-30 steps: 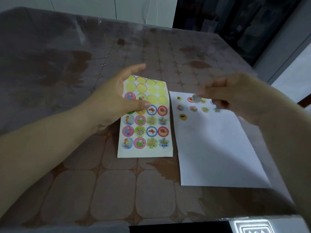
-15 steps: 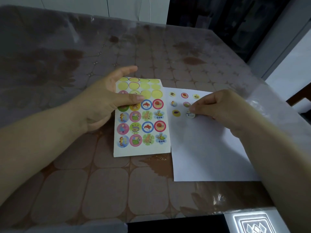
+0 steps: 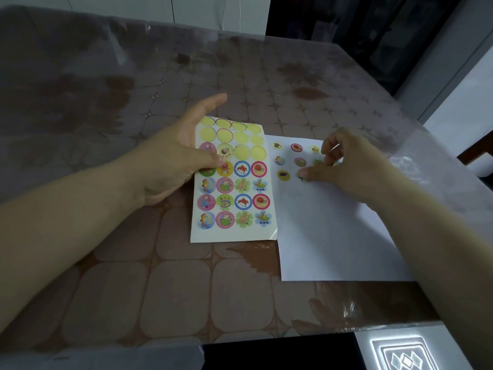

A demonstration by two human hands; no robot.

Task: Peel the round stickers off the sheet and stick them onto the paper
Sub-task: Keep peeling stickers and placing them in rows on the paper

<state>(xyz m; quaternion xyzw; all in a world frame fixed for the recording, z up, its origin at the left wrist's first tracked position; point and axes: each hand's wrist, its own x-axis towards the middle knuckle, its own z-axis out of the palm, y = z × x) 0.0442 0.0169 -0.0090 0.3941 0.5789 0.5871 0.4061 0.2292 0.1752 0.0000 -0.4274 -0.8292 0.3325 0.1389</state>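
The sticker sheet [image 3: 234,209] lies on the table, its top rows peeled to bare yellow circles and several colourful round stickers left below. My left hand [image 3: 176,161] holds the sheet's left edge, thumb pressed on top. To the right lies the white paper [image 3: 333,236] with several stickers in its top left corner, among them a yellow one [image 3: 282,174]. My right hand [image 3: 352,166] rests on the paper, thumb tip pressing a round sticker [image 3: 302,179] flat and the other fingers lifted and apart. That sticker is mostly hidden under the thumb.
The table [image 3: 133,289] has a brown patterned cloth under clear plastic. Its near edge runs along the bottom, with a lit white object [image 3: 405,353] below at the right. The table's right edge is close to the paper.
My right hand carried a sticker down from above the paper to its third row and now presses it flat with the thumb. My left hand stayed on the sheet.
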